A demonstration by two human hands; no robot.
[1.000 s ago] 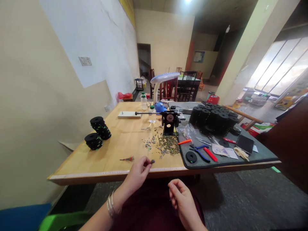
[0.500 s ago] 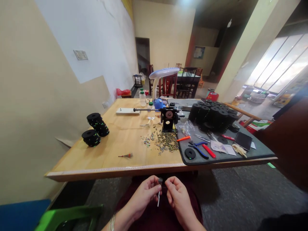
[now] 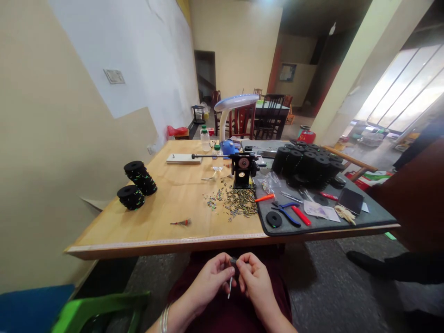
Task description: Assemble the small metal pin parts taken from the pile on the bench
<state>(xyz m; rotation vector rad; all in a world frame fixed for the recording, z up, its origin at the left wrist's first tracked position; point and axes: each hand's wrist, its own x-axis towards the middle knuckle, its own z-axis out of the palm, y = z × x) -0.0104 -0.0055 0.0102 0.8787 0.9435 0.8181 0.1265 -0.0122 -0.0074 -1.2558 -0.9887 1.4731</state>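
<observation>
In front of my lap, below the table's near edge, my left hand (image 3: pixel 219 273) pinches a thin white-stemmed bundle with a dark tip (image 3: pixel 233 260). Its white stem (image 3: pixel 230 287) hangs down below my fingers. My right hand (image 3: pixel 252 275) is closed, thumb against forefinger, right at that dark tip; what lies between those fingers is too small to make out. On the table, beyond my hands, rests a similar small brush-like bundle (image 3: pixel 181 223) with a red band. Many tiny striped pieces (image 3: pixel 242 202) lie scattered farther back.
A black winding device (image 3: pixel 242 170) with a long rod stands mid-table, before a desk lamp (image 3: pixel 229 147). Black spools (image 3: pixel 134 178) stack at left; several more (image 3: pixel 305 166) crowd the grey mat (image 3: pixel 326 226). Pliers (image 3: pixel 287 213) lie there. A person's leg (image 3: pixel 409 267) shows at right.
My right hand has moved slightly left, and its fingertips have met the bundle's dark tip. A person's leg and shoe have come into view at right.
</observation>
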